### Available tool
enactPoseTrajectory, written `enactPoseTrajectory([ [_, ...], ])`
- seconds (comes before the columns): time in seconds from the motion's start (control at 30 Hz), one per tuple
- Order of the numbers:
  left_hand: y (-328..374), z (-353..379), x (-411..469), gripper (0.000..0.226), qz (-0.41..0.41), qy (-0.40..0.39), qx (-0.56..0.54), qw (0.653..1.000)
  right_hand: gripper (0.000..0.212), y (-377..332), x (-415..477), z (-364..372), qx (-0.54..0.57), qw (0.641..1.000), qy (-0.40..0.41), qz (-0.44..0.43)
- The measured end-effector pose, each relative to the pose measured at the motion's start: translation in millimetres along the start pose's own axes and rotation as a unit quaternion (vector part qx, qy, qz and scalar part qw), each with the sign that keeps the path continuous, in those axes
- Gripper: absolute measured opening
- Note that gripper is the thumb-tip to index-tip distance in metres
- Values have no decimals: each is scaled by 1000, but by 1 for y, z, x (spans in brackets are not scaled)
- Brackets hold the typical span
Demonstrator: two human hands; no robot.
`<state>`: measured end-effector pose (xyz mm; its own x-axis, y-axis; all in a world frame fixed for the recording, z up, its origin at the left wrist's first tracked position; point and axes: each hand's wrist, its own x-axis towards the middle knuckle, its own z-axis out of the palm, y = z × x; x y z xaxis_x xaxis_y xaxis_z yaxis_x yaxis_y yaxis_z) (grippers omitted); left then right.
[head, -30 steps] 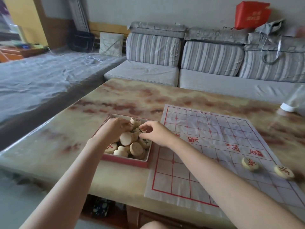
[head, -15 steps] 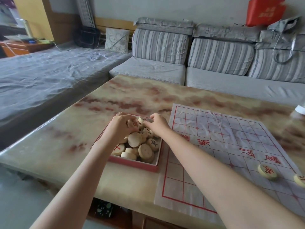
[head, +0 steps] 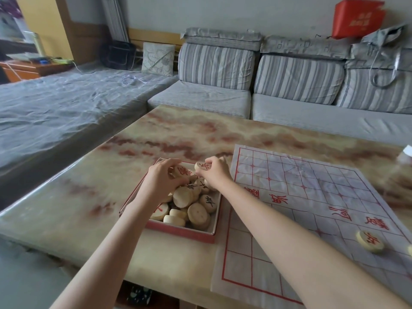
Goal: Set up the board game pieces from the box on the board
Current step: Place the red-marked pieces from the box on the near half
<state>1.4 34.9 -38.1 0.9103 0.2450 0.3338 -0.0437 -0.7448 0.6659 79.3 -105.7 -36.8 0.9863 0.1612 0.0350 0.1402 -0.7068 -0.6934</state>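
A red cardboard box (head: 178,229) on the marble table holds several round pale wooden pieces (head: 198,215) with red or black characters. My left hand (head: 163,179) is over the box, fingers curled round a piece with a red character (head: 181,171). My right hand (head: 215,173) pinches another red-marked piece (head: 201,166) raised at the box's far edge. To the right lies the paper board (head: 301,197) with a red grid. One red-marked piece (head: 370,240) sits on the board near its right side.
The marble table (head: 66,208) drops off at its near and left edges. A grey striped sofa (head: 289,85) runs behind the table. A white-capped bottle (head: 406,152) stands at the table's far right. A plastic-covered bed (head: 55,108) fills the left.
Both hands have moved to the far end of the box and each has lifted a red-marked piece. The camera has shifted left, so the board pieces sit nearer the right edge.
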Motion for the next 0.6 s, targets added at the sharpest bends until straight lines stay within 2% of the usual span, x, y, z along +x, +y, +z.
enactPoseTrajectory([
  [0.07,8,-1,-2,58,-4,16,-21,1000,50,3,-3,-15,14,1000,-1,-10],
  [0.27,43,2,-5,45,13,16,-36,999,50,24,-23,-65,34,999,13,-25],
  [0.37,70,13,-18,43,15,-4,-54,998,47,47,-39,-93,42,998,35,-10],
  [0.6,122,71,-62,45,50,-87,-94,990,49,122,-87,-154,17,998,32,57],
])
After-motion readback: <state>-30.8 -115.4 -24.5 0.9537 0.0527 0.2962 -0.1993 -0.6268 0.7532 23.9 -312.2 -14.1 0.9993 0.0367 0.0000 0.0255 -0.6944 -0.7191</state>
